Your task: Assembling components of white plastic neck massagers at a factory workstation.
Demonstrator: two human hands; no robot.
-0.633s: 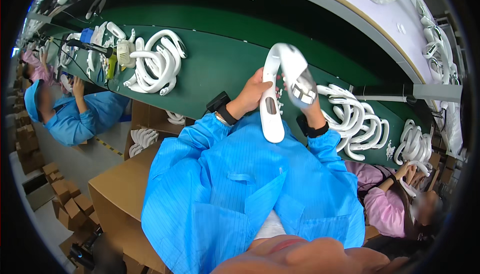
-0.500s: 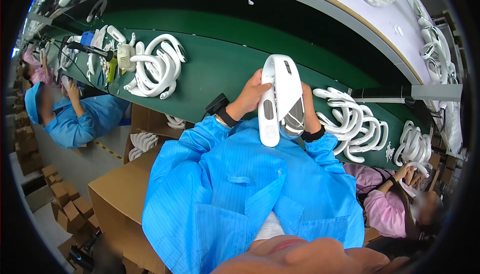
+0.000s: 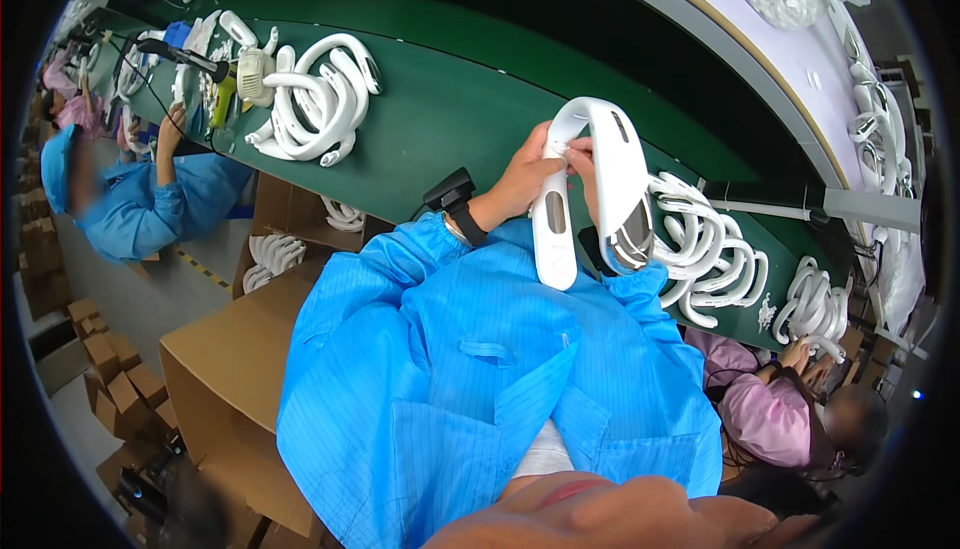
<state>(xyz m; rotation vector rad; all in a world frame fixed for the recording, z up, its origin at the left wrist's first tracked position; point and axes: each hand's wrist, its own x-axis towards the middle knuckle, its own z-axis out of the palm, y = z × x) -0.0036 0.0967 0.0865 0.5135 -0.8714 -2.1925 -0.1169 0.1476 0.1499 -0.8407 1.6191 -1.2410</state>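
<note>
Pinching the band, the left fingers are newly joined by the right fingers, whose grip I can't tell, focusing work on one spot.

Left head-mounted fisheye view, facing steeply downward from close above the wearer's blue striped fabric smock, taking in the bare left hand, bare right hand and long green tabletop.

Room over green bench; white loops both sides
</note>
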